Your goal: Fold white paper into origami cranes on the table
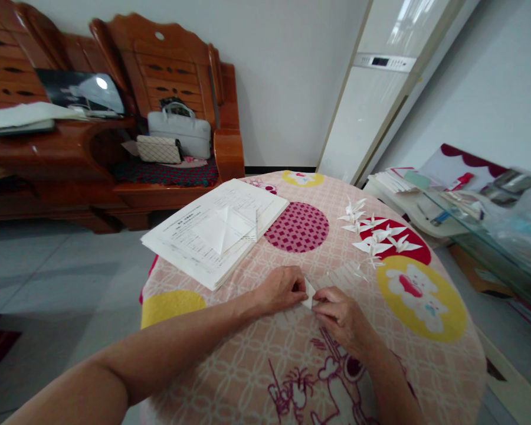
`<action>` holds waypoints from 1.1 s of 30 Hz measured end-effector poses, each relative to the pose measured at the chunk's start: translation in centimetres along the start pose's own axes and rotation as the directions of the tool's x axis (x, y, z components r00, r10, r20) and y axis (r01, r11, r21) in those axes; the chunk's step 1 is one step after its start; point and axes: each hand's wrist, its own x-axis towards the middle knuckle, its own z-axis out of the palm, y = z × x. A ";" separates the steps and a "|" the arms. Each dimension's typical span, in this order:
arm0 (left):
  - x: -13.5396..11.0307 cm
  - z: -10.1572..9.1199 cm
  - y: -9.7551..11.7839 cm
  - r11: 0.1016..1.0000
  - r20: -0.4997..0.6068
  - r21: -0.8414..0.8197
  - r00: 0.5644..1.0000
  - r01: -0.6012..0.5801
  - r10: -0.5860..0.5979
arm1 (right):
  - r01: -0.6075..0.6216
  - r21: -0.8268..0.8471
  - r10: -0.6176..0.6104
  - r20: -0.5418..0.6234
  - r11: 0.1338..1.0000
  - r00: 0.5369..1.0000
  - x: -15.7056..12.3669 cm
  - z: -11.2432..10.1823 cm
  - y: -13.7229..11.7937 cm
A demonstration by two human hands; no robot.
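My left hand (279,289) and my right hand (343,313) meet over a small folded piece of white paper (308,294) on the pink patterned tablecloth (256,354). Both hands pinch the paper between their fingertips, the left from the left side, the right from the right and below. Most of the paper is hidden by my fingers. Several finished white paper cranes (374,231) lie beyond my right hand, at the far right of the table.
A stack of printed sheets (207,236) with a folded white square on top lies at the table's far left edge. Wooden benches (168,118) with bags stand behind. A white cabinet unit (371,100) and cluttered shelves (460,200) are at the right.
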 end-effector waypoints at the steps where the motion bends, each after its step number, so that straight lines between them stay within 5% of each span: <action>1: 0.0 0.1 0.0 1.000 -0.004 0.003 1.000 0.003 -0.003 | 0.002 -0.003 -0.002 -0.001 1.000 1.000 0.0 0.0 0.0; 33: -0.4 1.2 -0.2 0.997 -0.037 0.071 0.999 -0.019 0.022 | 0.027 -0.056 -0.028 -0.018 0.998 0.999 0.0 0.5 0.1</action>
